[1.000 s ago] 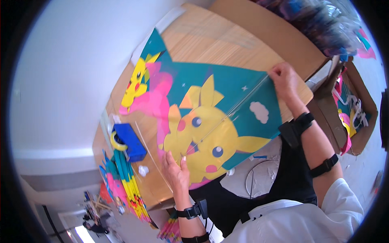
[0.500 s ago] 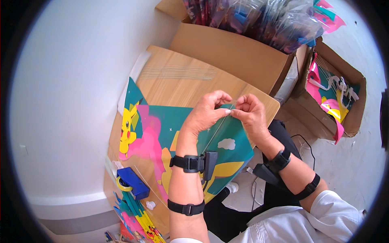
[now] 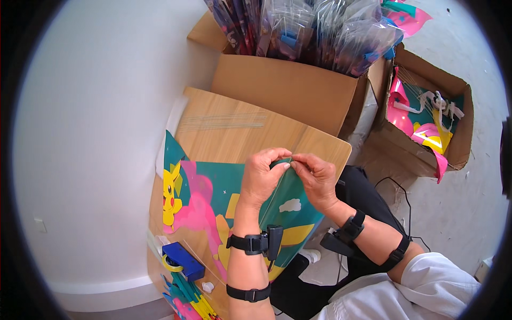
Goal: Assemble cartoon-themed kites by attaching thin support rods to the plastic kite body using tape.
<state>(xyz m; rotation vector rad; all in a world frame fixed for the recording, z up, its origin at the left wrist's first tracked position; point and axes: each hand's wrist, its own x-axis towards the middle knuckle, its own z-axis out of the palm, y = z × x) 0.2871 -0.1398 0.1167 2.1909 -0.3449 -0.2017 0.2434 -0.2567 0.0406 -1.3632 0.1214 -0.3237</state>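
A thin printed kite sheet [image 3: 218, 178] in green, pink and yellow, with yellow cartoon figures, lies across the table and spills over its right side. My left hand [image 3: 261, 178] pinches its upper edge between thumb and fingers. Close beside it, my right hand [image 3: 318, 180] pinches the same edge, the two thumbs almost touching. A thin pale rod [image 3: 271, 198] runs along the sheet up to the pinched spot. The fingers cover the rod's tip, and I cannot tell how it meets the sheet.
Several thin rods [image 3: 224, 120] lie on the wooden table [image 3: 298, 140]. A blue tape dispenser [image 3: 186, 261] stands near a bundle of rolled sheets [image 3: 192, 298] at lower left. Beyond the table is a cardboard box [image 3: 282, 80] of plastic-wrapped packages; another box [image 3: 463, 125] holds kite pieces.
The whole view has shifted, so the table and boxes sit lower. My hands keep their pinch on the sheet's edge and have drawn closer together.
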